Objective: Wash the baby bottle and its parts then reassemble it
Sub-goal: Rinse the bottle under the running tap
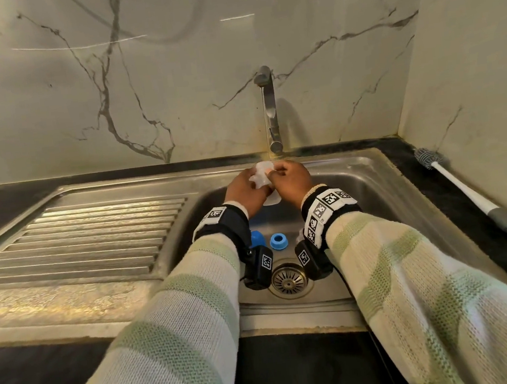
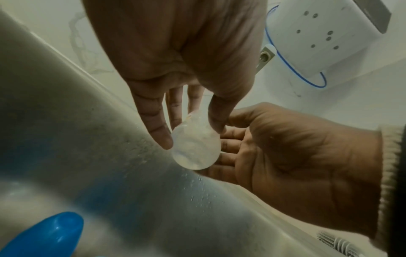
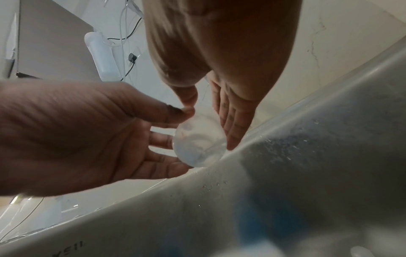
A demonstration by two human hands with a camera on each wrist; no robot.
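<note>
A clear plastic bottle body (image 1: 263, 175) is held upright just under the tap spout (image 1: 275, 146), over the sink basin. My left hand (image 1: 247, 186) grips its left side, thumb and fingers around it. From the right, my right hand (image 1: 291, 178) holds it with curled fingers. In the left wrist view the bottle's round base (image 2: 195, 149) faces the camera between the fingers of my left hand (image 2: 191, 134). The right wrist view shows the same base (image 3: 199, 144) below my right hand (image 3: 209, 123). A blue collar ring (image 1: 278, 241) and a blue cap (image 1: 257, 238) lie on the basin floor.
The steel sink (image 1: 388, 195) has a ribbed draining board (image 1: 87, 239) on the left and a drain strainer (image 1: 289, 279) near the front. A white-handled bottle brush (image 1: 466, 189) lies on the dark counter at the right. Droplets cling to the basin wall (image 2: 197, 187).
</note>
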